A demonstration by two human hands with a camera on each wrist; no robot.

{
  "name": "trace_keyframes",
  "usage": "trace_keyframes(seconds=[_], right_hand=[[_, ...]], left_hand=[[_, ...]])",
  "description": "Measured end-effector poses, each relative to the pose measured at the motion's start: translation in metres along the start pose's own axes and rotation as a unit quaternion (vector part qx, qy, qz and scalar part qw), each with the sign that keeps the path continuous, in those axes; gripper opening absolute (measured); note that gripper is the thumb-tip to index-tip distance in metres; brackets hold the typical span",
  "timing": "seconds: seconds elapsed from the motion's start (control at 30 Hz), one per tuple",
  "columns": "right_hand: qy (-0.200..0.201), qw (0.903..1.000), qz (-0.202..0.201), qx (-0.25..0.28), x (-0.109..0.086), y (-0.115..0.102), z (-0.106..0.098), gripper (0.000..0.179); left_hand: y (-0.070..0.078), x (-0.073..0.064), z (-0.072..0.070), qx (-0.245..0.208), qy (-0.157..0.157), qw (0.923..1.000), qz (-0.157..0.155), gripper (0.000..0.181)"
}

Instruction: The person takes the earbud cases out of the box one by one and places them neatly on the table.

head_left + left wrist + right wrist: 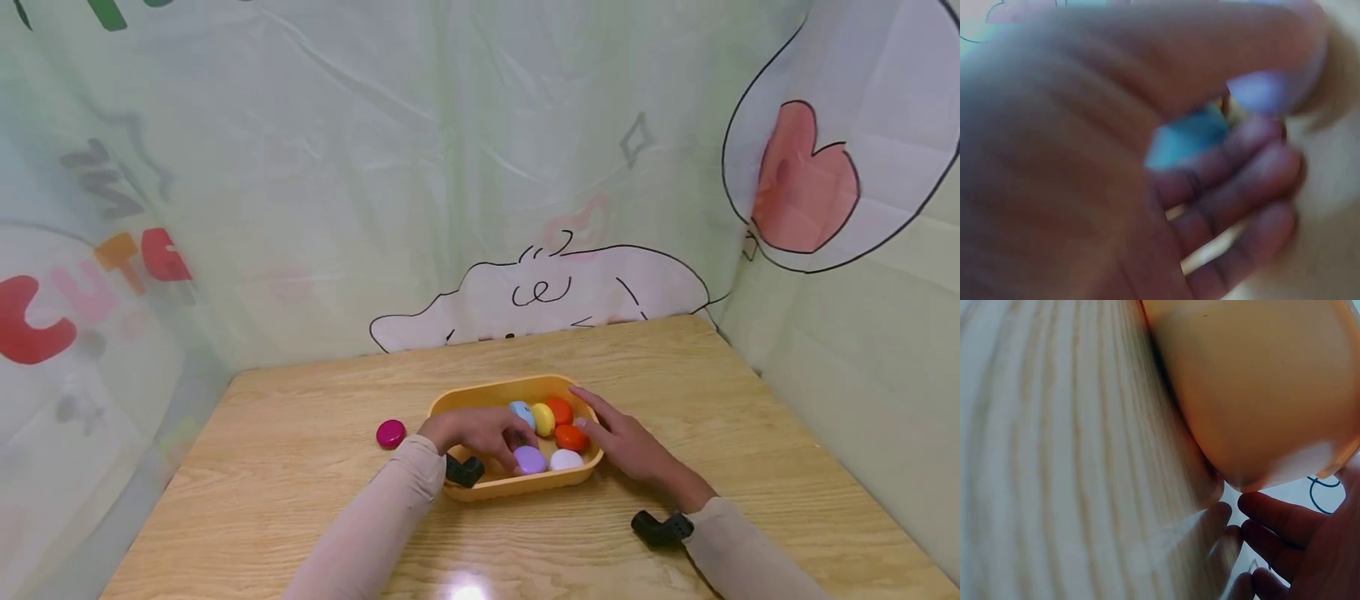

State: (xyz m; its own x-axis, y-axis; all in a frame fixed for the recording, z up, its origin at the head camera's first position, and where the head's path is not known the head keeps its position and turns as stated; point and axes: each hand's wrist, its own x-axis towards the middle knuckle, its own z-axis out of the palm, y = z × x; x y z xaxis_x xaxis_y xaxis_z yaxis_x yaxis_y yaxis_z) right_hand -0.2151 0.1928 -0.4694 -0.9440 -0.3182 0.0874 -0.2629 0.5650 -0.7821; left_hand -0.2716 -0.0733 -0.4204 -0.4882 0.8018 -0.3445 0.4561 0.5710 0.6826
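Note:
Inside a yellow-orange plastic basket [517,387], my left hand [483,432] reaches down to a purple round disc [530,460]. Its thumb and forefinger pinch the disc, blurred in the left wrist view. Around that hand lie a blue disc [521,412], a yellow disc [543,420], two orange-red discs [558,410] and a white disc [566,460]. My right hand [630,446] holds the basket's right end, thumb over the rim and fingers along the outside. In the right wrist view its fingertips meet the basket's outer wall [1260,394].
A magenta disc [391,434] lies on the wooden table [300,467], left of the basket. Printed curtains [337,183] hang behind the table and along both sides.

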Motion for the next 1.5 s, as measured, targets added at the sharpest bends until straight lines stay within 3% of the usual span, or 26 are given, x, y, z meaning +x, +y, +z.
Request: trace_keyframes(seconds=[0.5,0.97,1.5], right_hand=[[0.005,1.0000,-0.002,0.002,0.002,0.003,-0.001,0.056],[-0.003,0.9999,-0.003,0.011,0.002,0.003,-0.001,0.057],[-0.004,0.9999,-0.005,0.012,0.002,0.004,0.001,0.058]], left_hand=[[0.014,-0.015,-0.013,0.004,0.046,0.9986,-0.024,0.034],[0.008,-0.034,-0.015,-0.041,0.118,0.9920,-0.021,0.035],[-0.009,-0.064,-0.015,-0.071,0.197,0.9778,0.000,0.037]])
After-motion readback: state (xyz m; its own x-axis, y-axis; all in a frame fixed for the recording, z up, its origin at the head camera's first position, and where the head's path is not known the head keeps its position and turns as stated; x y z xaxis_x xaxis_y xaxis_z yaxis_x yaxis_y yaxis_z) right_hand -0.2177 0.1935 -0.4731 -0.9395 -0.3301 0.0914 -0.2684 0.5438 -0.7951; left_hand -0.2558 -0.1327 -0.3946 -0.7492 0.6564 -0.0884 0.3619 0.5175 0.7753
